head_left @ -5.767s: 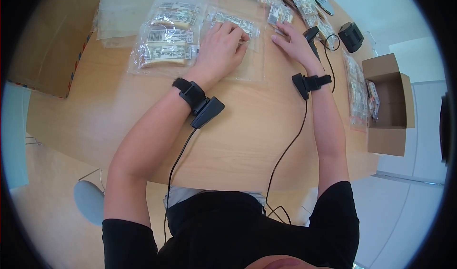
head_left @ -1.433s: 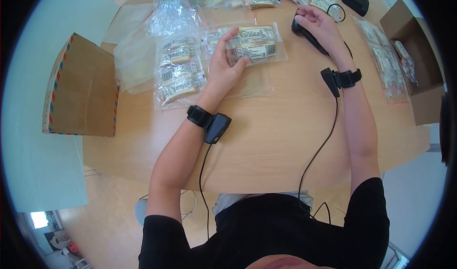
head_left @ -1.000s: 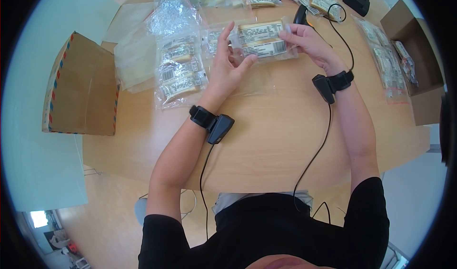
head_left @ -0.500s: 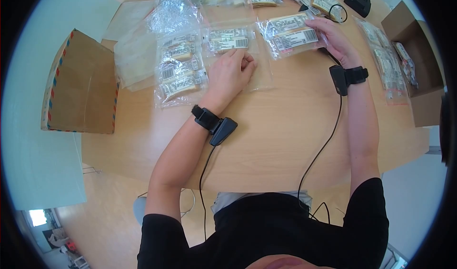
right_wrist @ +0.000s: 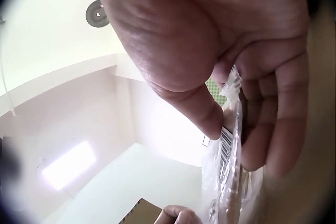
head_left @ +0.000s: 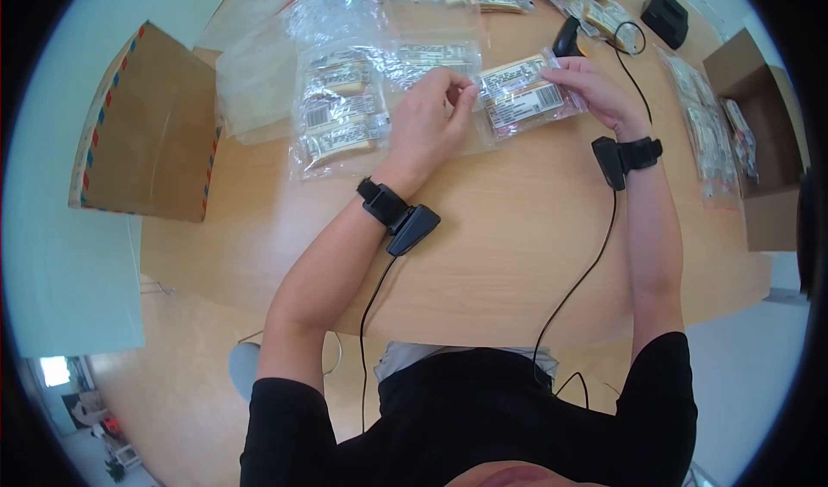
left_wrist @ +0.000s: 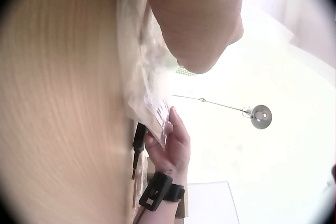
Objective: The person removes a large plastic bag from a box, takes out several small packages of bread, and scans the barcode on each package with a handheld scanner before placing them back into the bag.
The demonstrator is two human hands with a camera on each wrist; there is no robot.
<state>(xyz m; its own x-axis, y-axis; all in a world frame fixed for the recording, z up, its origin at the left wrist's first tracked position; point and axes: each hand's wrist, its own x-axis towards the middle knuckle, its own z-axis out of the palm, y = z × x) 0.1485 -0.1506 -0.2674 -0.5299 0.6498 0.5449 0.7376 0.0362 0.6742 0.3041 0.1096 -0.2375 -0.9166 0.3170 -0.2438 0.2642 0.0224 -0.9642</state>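
Observation:
My right hand [head_left: 605, 97] pinches the right edge of a clear packet [head_left: 528, 99] with two labelled pieces, held tilted above the table. In the right wrist view, thumb and fingers grip the crinkled end of the packet [right_wrist: 227, 155]. My left hand [head_left: 424, 129] is bent with thumb and index tips together beside the packet's left edge; whether they pinch its film cannot be told. Beneath and behind this hand lies a flat clear bag with labelled pieces [head_left: 431, 56]. Left of it is another bag holding several labelled pieces [head_left: 341, 133].
A black handheld device [head_left: 567, 38] with a cable lies behind the right hand. Bubble wrap [head_left: 332, 12] and more packets [head_left: 595, 12] are at the back. An open carton [head_left: 772, 107] stands right, a larger box [head_left: 151, 133] left. Cables hang from both wrists.
The right hand took the packet from the left, carried it right, then brought it back left and nearer. The left hand let go, curled over the flat bag, then rose towards the packet.

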